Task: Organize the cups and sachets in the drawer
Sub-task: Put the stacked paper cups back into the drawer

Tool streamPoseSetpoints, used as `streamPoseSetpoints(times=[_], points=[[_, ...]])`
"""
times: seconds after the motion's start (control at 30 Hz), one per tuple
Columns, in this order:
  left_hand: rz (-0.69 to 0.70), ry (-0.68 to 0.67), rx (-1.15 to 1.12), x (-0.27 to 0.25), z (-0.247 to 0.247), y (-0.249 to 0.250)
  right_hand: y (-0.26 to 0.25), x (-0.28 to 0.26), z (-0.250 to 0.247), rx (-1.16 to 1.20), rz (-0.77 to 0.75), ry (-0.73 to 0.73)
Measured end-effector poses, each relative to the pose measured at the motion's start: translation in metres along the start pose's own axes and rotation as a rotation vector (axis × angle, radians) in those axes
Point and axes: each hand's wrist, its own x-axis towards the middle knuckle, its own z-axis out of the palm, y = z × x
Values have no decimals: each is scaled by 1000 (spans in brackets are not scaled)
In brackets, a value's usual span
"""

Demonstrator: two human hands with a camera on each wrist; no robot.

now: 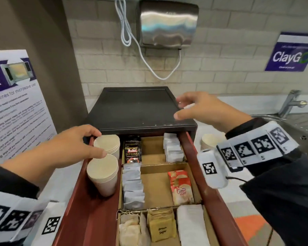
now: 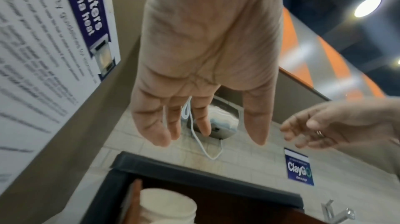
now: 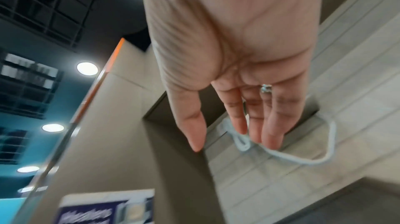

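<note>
The pulled-out drawer (image 1: 208, 192) has two stacks of upturned paper cups in its left lane, a far stack (image 1: 108, 143) and a near stack (image 1: 103, 174). My left hand (image 1: 99, 144) hovers over them with fingers straight and nothing in it; the left wrist view shows the empty palm (image 2: 207, 132) above a cup stack (image 2: 168, 205). The divided tray holds black coffee sachets (image 1: 132, 151), white sachets (image 1: 172, 148), grey sachets (image 1: 132, 183), red creamer sachets (image 1: 180, 187), tea bags (image 1: 130, 229) and brown sugar packets (image 1: 160, 228). My right hand (image 1: 178, 108) (image 3: 227, 142) is open and empty over the black cabinet top (image 1: 137, 107).
A third cup stack (image 1: 210, 141) stands on the counter right of the drawer. A steel sink (image 1: 302, 125) with a tap (image 1: 292, 102) lies at the far right. A microwave poster (image 1: 16, 103) covers the left wall. A hand dryer (image 1: 167, 23) hangs above.
</note>
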Motion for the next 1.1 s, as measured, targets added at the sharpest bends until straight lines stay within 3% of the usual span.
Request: streamPoseSetpoints(times=[0.1,0.2,0.37,0.5,0.7,0.93,1.1], points=[[62,-7,-87,3,-4,21,64,5,-24,90,180,217],[116,-43,-154,7,1,46,138,1,-12,159,406,359],[193,-57,-162,14,22,88,208,-6,34,349,494,387],[235,-89,-194,19,38,111,229,5,53,483,406,395],[268,-138,-218,24,61,134,228,27,50,432,247,347],[309,-176,-336,33,81,164,151,4,-10,644,-77,249],[547,-261,-626,30,96,190,99,-19,-35,657,-304,12]])
